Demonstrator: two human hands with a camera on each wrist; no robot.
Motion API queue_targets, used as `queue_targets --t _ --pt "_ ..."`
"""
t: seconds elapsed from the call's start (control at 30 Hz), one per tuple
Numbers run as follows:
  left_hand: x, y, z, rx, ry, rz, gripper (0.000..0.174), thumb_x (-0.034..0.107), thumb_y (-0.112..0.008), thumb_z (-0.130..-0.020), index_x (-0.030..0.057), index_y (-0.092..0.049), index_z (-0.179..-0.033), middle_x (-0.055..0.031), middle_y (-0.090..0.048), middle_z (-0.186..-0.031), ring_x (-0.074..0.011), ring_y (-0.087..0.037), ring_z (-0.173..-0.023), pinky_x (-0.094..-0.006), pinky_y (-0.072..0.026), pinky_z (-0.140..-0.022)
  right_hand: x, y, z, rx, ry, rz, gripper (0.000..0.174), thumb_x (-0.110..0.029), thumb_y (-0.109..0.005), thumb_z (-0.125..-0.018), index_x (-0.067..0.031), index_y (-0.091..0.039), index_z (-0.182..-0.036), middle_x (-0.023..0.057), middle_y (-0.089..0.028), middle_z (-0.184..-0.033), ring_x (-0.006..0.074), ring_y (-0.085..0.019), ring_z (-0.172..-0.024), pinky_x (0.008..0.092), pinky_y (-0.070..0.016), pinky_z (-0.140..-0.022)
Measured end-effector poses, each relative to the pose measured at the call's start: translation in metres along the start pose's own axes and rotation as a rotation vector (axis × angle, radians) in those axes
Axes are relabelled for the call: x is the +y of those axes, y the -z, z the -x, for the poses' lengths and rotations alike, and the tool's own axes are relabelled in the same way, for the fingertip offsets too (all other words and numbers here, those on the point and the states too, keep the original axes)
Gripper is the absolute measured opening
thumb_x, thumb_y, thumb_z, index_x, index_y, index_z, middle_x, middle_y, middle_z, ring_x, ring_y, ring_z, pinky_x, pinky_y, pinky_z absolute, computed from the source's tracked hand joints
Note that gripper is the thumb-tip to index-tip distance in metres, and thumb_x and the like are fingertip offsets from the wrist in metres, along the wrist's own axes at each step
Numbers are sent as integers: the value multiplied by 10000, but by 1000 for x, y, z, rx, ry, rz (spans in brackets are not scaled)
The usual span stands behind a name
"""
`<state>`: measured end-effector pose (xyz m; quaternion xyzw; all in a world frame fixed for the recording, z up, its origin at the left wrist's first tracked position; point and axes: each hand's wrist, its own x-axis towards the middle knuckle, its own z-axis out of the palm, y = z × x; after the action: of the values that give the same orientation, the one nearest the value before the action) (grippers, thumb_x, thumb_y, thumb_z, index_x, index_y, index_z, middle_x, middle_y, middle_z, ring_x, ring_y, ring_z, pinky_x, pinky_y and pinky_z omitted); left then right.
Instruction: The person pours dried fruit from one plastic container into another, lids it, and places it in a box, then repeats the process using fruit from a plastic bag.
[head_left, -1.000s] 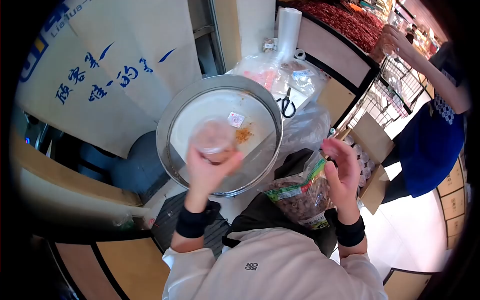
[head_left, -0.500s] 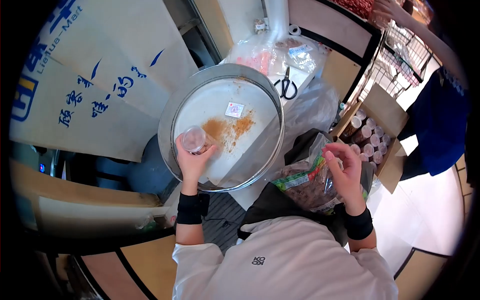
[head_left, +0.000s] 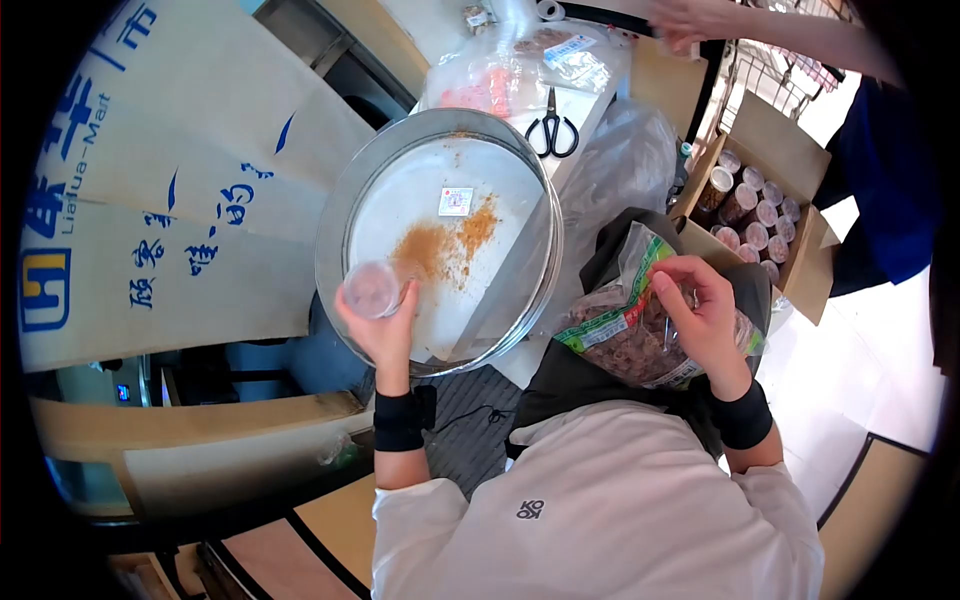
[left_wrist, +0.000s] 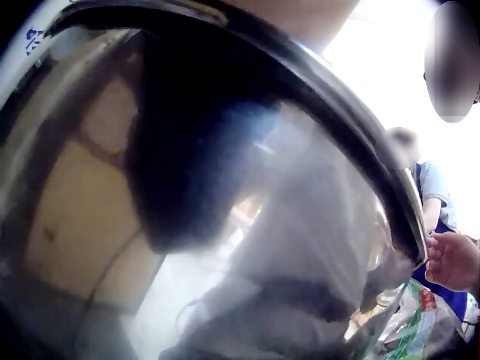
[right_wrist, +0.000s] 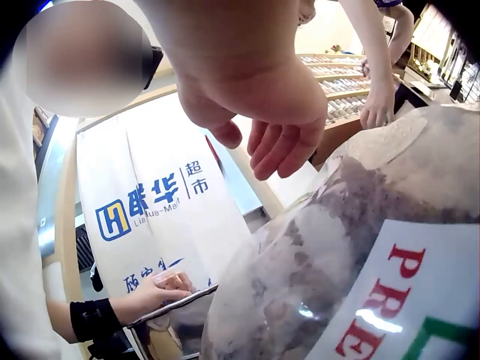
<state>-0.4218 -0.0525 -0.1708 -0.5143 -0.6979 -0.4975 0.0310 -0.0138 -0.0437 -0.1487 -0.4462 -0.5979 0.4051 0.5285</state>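
My left hand grips a clear plastic jar with a round lid, at the near left side of a wide round metal pan. Orange-brown powder lies scattered on the pan's pale floor, beside a small printed white label. My right hand is over a clear printed bag of brown dried pieces on my lap. Its fingers curl loosely, and in the right wrist view the hand hangs with nothing in it. The pan's shiny wall fills most of the left wrist view.
Black-handled scissors lie on the white table beyond the pan, near plastic bags. To the right, a cardboard box holds several filled jars. Another person's arm reaches across at the top right. A printed sheet hangs at left.
My left hand has brought the jar from over the pan's middle down to its near left side, uncovering more powder. My right hand has stayed over the bag. The head view has shifted.
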Motion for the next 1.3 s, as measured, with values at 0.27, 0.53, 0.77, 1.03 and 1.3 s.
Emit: queue_targets --t 0.27,0.53,0.77,1.03,1.3 --pt "3 2 -3 -40 29 84 887 74 -957 -662 -31 -402 -1346 -158 -554 -1274 -233 -590 -1161 -360 -522 -977 8 9 3 21 -83 -61 136 -106 -682 -980 18 -687 -1036 39 -719 -886 77 -655 -804 238 -511 -768" --pt "-3 11 -3 71 -54 -23 915 121 -960 -671 -35 -390 -1369 -158 -558 -1266 -226 -586 -1148 -372 -503 -988 19 12 8 15 -88 -83 130 -104 -677 -986 11 -688 -1047 35 -729 -902 76 -669 -824 231 -511 -765" --pt "-15 10 -6 79 -23 117 911 199 -976 -638 -19 -444 -1345 -152 -570 -1275 -237 -581 -1167 -377 -474 -1005 24 13 11 8 -119 -59 128 -98 -679 -986 11 -681 -1053 29 -727 -925 61 -648 -811 215 -499 -760" --pt "0 9 -2 85 -70 23 856 176 -966 -659 -5 -463 -1327 -160 -624 -1243 -258 -630 -1127 -404 -521 -964 24 17 17 21 -187 -116 136 -105 -667 -995 12 -676 -1064 38 -730 -919 71 -651 -819 221 -508 -757" --pt "-6 11 -5 -47 -43 -94 905 268 -974 -648 3 -459 -1344 -175 -640 -1218 -261 -646 -1109 -381 -523 -943 24 20 21 22 -162 -97 127 -99 -666 -992 14 -681 -1049 49 -730 -905 79 -664 -813 228 -516 -758"
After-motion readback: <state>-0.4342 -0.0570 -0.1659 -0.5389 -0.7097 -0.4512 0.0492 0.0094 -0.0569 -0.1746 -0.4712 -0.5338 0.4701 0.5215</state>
